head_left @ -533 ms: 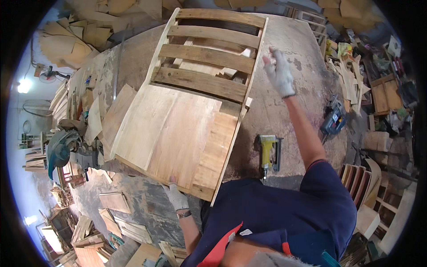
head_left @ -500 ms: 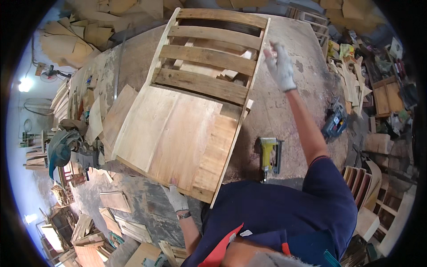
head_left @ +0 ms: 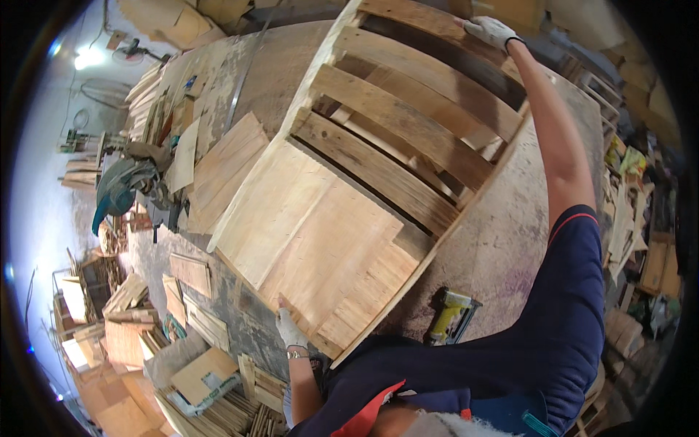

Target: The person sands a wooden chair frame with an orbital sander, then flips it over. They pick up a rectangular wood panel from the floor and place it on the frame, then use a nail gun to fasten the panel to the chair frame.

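Observation:
A large wooden frame (head_left: 404,120) lies slanted across the workbench, with spaced dark slats at its far part. Pale thin boards (head_left: 313,226) cover its near part, and their right edge is stepped. My left hand (head_left: 290,329), in a white work glove, is closed on the frame's near edge, its thumb over the top board. Stretched far forward, my gloved right hand (head_left: 492,33) grips the farthest slat near its right end. Part of its fingers is hidden behind the slat. A yellow-green nail gun (head_left: 451,318) rests on the bench, close to my body on the right.
Flat boards (head_left: 229,171) lie on the bench left of the frame. Farther left stands a teal power saw (head_left: 116,191). Stacked boards and offcuts (head_left: 131,339) fill the floor at the lower left. Scrap wood (head_left: 630,218) is heaped along the right side.
My right hand was raised and open beside the frame's right rail; now it holds the far slat. The frame looks larger and more slanted, and the view has shifted. My left hand keeps its grip.

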Demonstrator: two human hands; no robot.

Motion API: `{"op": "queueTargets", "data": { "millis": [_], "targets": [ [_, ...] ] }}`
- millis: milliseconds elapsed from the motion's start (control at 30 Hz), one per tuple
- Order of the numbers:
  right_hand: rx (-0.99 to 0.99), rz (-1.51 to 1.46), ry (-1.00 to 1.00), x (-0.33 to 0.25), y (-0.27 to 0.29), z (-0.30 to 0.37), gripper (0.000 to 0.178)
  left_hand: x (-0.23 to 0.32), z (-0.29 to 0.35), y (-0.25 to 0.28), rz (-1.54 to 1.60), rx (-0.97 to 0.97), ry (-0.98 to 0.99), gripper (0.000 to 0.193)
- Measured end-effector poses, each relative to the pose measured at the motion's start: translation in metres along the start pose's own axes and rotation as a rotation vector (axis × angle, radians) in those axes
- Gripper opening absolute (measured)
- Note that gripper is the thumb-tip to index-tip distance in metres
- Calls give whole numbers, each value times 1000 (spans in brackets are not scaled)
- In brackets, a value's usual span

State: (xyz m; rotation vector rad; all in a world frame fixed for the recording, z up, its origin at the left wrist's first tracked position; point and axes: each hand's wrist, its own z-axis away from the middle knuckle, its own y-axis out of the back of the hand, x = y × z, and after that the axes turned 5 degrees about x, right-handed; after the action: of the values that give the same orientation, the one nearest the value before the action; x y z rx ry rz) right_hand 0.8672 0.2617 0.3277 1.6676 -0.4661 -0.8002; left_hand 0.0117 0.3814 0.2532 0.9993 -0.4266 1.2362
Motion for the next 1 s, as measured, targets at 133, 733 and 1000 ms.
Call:
{"op": "queueTargets", "data": {
  "millis": [133, 733, 1000],
  "targets": [
    [45, 75, -98, -18, -13, -11, 86, -8, -9, 3, -2, 11, 0, 73],
    [352, -867, -763, -13, 156, 486, 75, 232, -102, 101, -353, -128, -748, 47],
    [609, -1216, -1223, -133, 64, 717, 73, 436, -149, -102, -596, -529, -1517, 56]
  ]
}}
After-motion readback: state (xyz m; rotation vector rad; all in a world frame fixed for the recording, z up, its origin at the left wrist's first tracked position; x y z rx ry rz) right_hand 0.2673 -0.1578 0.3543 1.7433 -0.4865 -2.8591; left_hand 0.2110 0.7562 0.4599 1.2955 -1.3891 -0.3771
